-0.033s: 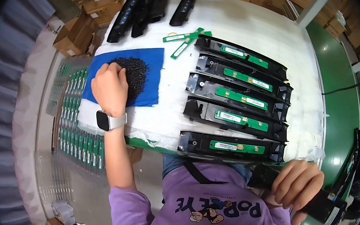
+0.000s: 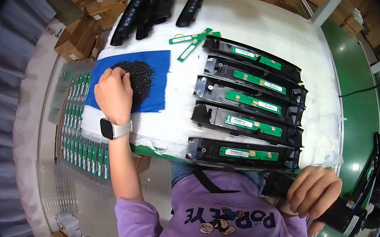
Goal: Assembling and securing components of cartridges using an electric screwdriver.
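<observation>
My left hand (image 2: 114,92), with a watch on its wrist, reaches over a blue sheet (image 2: 162,70). Its curled fingers touch the near-left side of a heap of small black screws (image 2: 142,81); whatever they pinch is too small to see. At the lower right, my right hand (image 2: 315,193) is closed round a black object (image 2: 346,216), its kind partly hidden by the fingers. Between the hands lie several long black plastic housings (image 2: 245,152) in a stack of rows, each with green circuit boards (image 2: 254,125) inside.
Loose green boards (image 2: 189,50) lie crossed beyond the housings. More black housings (image 2: 131,17) stand at the table's far edge. Clear trays of green boards (image 2: 83,149) sit left of the white-covered table (image 2: 253,13). Cardboard boxes (image 2: 80,37) are behind, and a cable (image 2: 367,91) hangs at right.
The view has shifted slightly, so the table's things sit a little further left. My left hand stays at the screw heap with its fingers slightly shifted; my right hand keeps its hold.
</observation>
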{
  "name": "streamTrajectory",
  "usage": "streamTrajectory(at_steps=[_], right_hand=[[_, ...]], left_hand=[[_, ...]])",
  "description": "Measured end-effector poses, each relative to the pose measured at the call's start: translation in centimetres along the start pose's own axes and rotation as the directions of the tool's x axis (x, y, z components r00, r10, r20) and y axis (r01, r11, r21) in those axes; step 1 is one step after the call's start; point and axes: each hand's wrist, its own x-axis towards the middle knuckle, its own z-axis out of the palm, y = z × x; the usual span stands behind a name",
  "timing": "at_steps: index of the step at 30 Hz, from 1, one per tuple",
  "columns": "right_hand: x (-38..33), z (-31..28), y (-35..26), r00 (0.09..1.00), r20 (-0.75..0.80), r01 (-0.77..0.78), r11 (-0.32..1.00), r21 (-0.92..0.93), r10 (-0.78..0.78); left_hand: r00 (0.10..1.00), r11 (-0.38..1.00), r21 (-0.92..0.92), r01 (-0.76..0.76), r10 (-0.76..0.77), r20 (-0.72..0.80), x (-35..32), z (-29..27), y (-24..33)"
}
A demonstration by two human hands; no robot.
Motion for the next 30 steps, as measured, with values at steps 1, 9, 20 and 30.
streamTrajectory(at_steps=[1, 9, 20, 30], right_hand=[[-0.1, 0.1, 0.0, 0.999, -0.045, 0.011, 1.0, -0.008, -0.011], [-0.8, 0.5, -0.1, 0.993, -0.116, 0.02, 0.992, -0.124, -0.034], [-2.9, 1.2, -1.4, 0.917, -0.316, 0.213, 0.969, -0.126, -0.243], [-2.8, 2.3, 0.5, 0.702, -0.524, 0.503, 0.857, -0.113, -0.482]], left_hand=[[1.0, 1.0, -0.011, -0.012, 0.012, -0.017, 0.0, 0.1, 0.0], [0.991, 0.996, 0.05, -0.078, 0.083, -0.106, 0.7, 0.5, -1.2], [0.924, 0.2, -0.948, 0.247, 0.247, 0.293, -7.3, -4.5, 12.3], [0.7, 0.076, -0.939, 0.336, 0.647, 0.303, -10.7, -5.4, 15.8]])
